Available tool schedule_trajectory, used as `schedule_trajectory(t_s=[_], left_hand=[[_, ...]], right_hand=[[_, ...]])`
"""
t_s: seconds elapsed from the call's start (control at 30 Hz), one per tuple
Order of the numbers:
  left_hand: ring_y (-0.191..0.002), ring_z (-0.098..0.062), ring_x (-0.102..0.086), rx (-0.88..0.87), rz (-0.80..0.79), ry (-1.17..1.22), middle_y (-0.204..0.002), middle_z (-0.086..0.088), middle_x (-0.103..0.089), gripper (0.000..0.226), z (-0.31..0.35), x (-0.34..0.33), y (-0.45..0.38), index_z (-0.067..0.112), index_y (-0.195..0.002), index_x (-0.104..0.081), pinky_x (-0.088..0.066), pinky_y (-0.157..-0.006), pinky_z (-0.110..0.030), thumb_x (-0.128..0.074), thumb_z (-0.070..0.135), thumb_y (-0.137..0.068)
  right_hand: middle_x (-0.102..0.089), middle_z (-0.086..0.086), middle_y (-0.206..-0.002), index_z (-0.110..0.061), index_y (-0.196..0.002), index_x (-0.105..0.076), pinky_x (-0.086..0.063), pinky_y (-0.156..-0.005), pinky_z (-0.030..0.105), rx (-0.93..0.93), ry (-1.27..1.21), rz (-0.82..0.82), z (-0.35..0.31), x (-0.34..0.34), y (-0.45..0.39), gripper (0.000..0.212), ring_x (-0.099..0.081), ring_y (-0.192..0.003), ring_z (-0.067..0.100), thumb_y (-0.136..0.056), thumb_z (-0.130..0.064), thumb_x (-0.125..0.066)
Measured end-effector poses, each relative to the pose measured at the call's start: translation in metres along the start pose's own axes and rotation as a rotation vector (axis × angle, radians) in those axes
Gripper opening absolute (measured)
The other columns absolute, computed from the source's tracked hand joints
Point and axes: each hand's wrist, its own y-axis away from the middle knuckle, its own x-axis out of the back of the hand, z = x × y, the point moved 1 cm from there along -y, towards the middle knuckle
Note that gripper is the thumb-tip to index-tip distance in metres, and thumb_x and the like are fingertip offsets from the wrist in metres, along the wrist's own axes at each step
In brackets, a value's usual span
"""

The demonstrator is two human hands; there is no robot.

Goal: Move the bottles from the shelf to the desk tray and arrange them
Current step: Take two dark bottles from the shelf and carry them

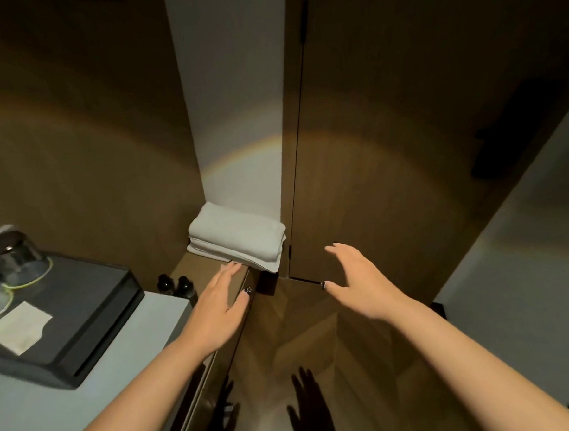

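While both hands [220, 304] hover empty, two dark bottles [176, 285] stand side by side.

Dim, warm light fills a narrow corner of the room. Brown wood-look wall panels [74, 134] cover the left of the frame, and a tall cabinet door [388, 144] of the same brown stands right of centre. Between them runs a pale white wall strip [231, 102], crossed by a faint rainbow arc of light. Wood-patterned floor [302, 333] shows at lower centre. A pale wall [526, 268] rises at the right edge.
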Motion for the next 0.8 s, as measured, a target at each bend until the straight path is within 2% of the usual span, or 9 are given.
schedule_trajectory(t_s=[0.2,0.3,0.4,0.47,0.5,0.57,0.6,0.7,0.8], left_hand=[[-0.138,0.001,-0.013,0.118,0.047,0.086,-0.156,0.008,-0.025,0.052,-0.055,-0.001,-0.069,0.029,-0.146,-0.032,-0.023,-0.117,-0.040,-0.049,0.026,-0.097],[-0.143,-0.016,-0.023,0.230,0.058,0.083,-0.155,0.007,-0.026,0.052,-0.085,0.004,-0.110,0.029,-0.145,-0.032,-0.024,-0.116,-0.040,-0.050,0.026,-0.097],[-0.126,-0.043,-0.046,0.331,0.068,0.102,-0.155,0.005,-0.028,0.053,-0.111,0.010,-0.144,0.030,-0.144,-0.032,-0.039,-0.107,-0.049,-0.052,0.027,-0.095],[-0.128,-0.034,-0.047,0.385,0.075,0.110,-0.153,0.003,-0.031,0.055,-0.125,0.018,-0.167,0.026,-0.144,-0.034,-0.037,-0.108,-0.044,-0.055,0.029,-0.093],[-0.130,-0.025,-0.044,0.418,0.078,0.115,-0.151,0.002,-0.035,0.060,-0.130,0.022,-0.175,0.022,-0.143,-0.036,-0.035,-0.109,-0.038,-0.058,0.039,-0.090],[-0.122,-0.013,-0.041,0.456,0.147,0.145,-0.138,0.004,-0.042,0.092,-0.140,0.031,-0.189,0.015,-0.140,-0.041,-0.032,-0.100,-0.026,-0.054,0.075,-0.071],[-0.118,-0.012,-0.042,0.485,0.171,0.160,-0.137,0.002,-0.044,0.097,-0.146,0.034,-0.195,0.012,-0.139,-0.042,-0.031,-0.096,-0.024,-0.053,0.077,-0.068],[-0.133,-0.024,-0.040,0.630,0.198,0.164,-0.147,-0.011,-0.040,0.061,-0.171,0.041,-0.212,0.011,-0.143,-0.036,-0.032,-0.104,-0.031,-0.061,0.028,-0.090],[-0.139,-0.026,-0.032,0.735,0.264,0.166,-0.153,-0.007,-0.032,0.059,-0.198,0.042,-0.224,0.016,-0.146,-0.032,-0.030,-0.109,-0.036,-0.057,0.023,-0.093]], right_hand=[[-0.013,-0.002,-0.160,-0.023,-0.149,-0.025,-0.018,-0.114,0.026,0.063,-0.015,-0.129,-0.002,-0.027,-0.109,0.065,-0.017,-0.146,0.017,-0.093,-0.030,-0.056],[-0.013,-0.002,-0.160,-0.022,-0.148,-0.028,-0.017,-0.114,0.025,0.065,-0.010,-0.190,-0.009,-0.042,-0.168,0.063,-0.017,-0.146,0.018,-0.093,-0.031,-0.056],[-0.012,-0.002,-0.160,-0.023,-0.147,-0.031,-0.018,-0.115,0.027,0.093,0.007,-0.253,-0.018,-0.054,-0.222,0.061,-0.017,-0.146,0.019,-0.092,-0.031,-0.056],[-0.013,-0.002,-0.160,-0.022,-0.146,-0.033,-0.019,-0.115,0.028,0.123,0.015,-0.261,-0.024,-0.059,-0.256,0.059,-0.018,-0.146,0.019,-0.092,-0.030,-0.056],[-0.014,-0.001,-0.160,-0.022,-0.146,-0.034,-0.018,-0.114,0.026,0.128,0.013,-0.269,-0.027,-0.061,-0.271,0.058,-0.018,-0.146,0.019,-0.092,-0.030,-0.055],[-0.014,-0.002,-0.159,-0.022,-0.145,-0.034,-0.017,-0.114,0.025,0.136,-0.009,-0.308,-0.033,-0.067,-0.299,0.057,-0.018,-0.146,0.017,-0.092,-0.029,-0.055],[-0.014,-0.002,-0.159,-0.022,-0.145,-0.035,-0.017,-0.114,0.025,0.149,-0.009,-0.334,-0.036,-0.070,-0.313,0.057,-0.018,-0.145,0.017,-0.092,-0.029,-0.056],[-0.017,0.004,-0.159,-0.019,-0.144,-0.037,-0.017,-0.112,0.022,0.227,0.036,-0.408,-0.044,-0.086,-0.359,0.061,-0.020,-0.145,0.019,-0.089,-0.022,-0.063],[-0.024,0.004,-0.156,-0.016,-0.143,-0.037,-0.018,-0.107,0.016,0.291,0.026,-0.433,-0.054,-0.106,-0.401,0.061,-0.023,-0.144,0.016,-0.090,-0.028,-0.063]])
